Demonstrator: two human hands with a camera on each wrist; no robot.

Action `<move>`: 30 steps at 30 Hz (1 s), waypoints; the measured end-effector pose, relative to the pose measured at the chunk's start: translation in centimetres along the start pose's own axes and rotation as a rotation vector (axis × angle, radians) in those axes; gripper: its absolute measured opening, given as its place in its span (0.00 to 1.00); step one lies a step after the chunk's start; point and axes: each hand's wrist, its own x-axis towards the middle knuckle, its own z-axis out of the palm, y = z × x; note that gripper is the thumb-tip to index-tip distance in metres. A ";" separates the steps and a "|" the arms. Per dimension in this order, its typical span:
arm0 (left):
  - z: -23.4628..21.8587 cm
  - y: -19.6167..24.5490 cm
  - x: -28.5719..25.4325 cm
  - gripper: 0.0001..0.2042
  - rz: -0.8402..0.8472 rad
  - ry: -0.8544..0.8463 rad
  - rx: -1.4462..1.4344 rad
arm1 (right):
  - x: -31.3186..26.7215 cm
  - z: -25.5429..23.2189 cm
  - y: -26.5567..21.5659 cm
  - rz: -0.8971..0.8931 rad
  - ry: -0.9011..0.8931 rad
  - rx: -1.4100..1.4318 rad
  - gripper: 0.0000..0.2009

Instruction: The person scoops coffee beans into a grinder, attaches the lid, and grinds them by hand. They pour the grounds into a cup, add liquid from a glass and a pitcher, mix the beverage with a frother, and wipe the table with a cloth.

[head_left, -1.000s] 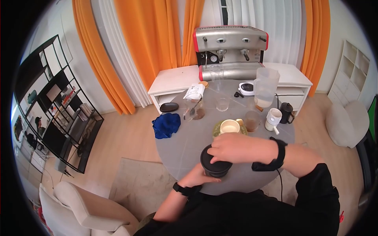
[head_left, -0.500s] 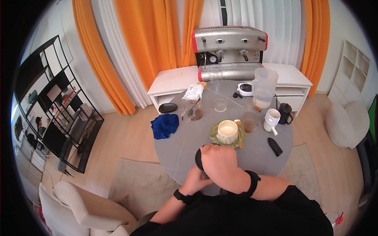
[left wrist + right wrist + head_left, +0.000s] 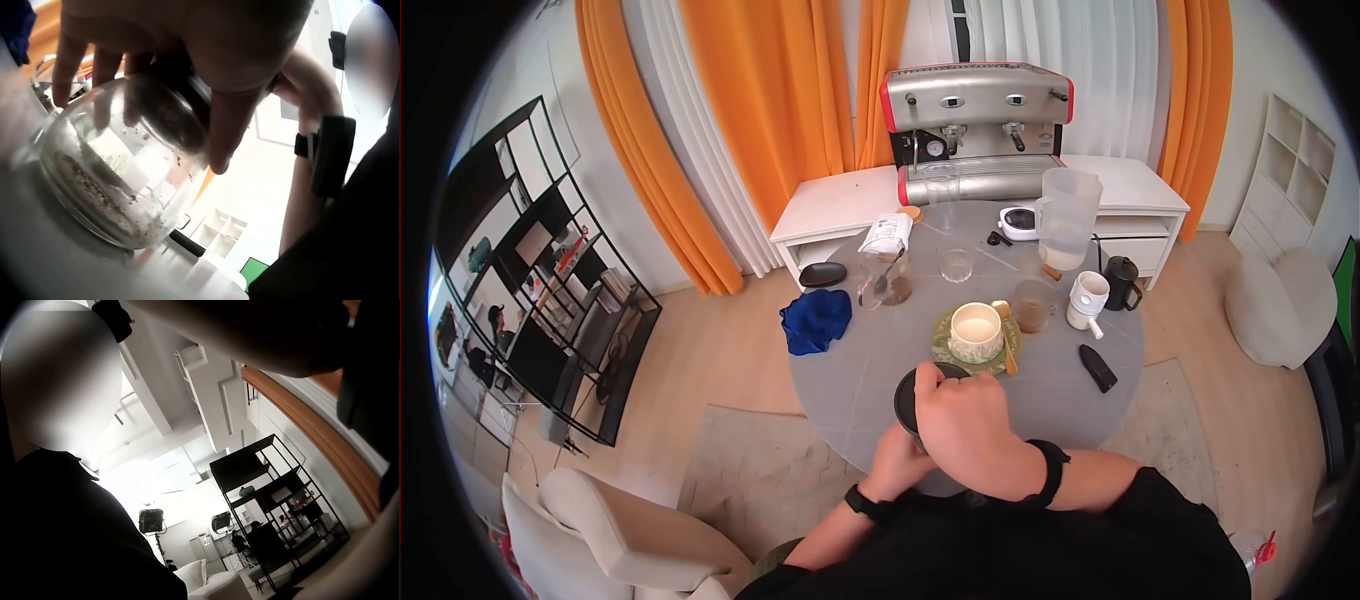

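Close to my body at the near edge of the table, both hands are on a glass jar (image 3: 119, 194) with a black top (image 3: 907, 403). My left hand (image 3: 897, 463) holds it from the side, and the left wrist view shows fingers and thumb spread around the glass. Brown grounds cling inside its lower part. Over the top, my right hand (image 3: 972, 425) grips the black rim with curled fingers, covering much of it. Just beyond stands a cream cup (image 3: 977, 348) on a green saucer (image 3: 943, 348), with a wooden spoon (image 3: 1010, 358) beside it. The right wrist view shows neither jar nor fingers.
Right of the cup are a glass with brown liquid (image 3: 1032, 312), a white cup (image 3: 1088, 293), a black kettle (image 3: 1120, 283) and a black pointed object (image 3: 1097, 368). A blue cloth (image 3: 815, 322) lies left. A clear pitcher (image 3: 1068, 215) stands before the espresso machine (image 3: 980, 125).
My right hand has turned over the black top and its forearm has dropped toward my body, uncovering the saucer and the black pointed object. My left hand keeps its hold on the jar.
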 end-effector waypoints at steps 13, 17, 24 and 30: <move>-1.6 0.6 0.5 0.34 0.057 -0.132 -0.263 | 3.9 -0.8 7.8 -0.427 -0.428 0.763 0.15; -1.7 0.2 0.7 0.35 0.037 -0.169 -0.248 | 4.8 -0.3 8.0 -0.486 -0.514 0.822 0.15; -1.1 -0.2 -0.1 0.31 -0.116 -0.180 -0.256 | 1.8 -0.4 3.9 -0.218 -0.155 0.359 0.18; -0.5 0.0 -0.5 0.29 0.011 -0.036 -0.129 | 0.2 1.1 1.2 -0.024 0.013 0.134 0.19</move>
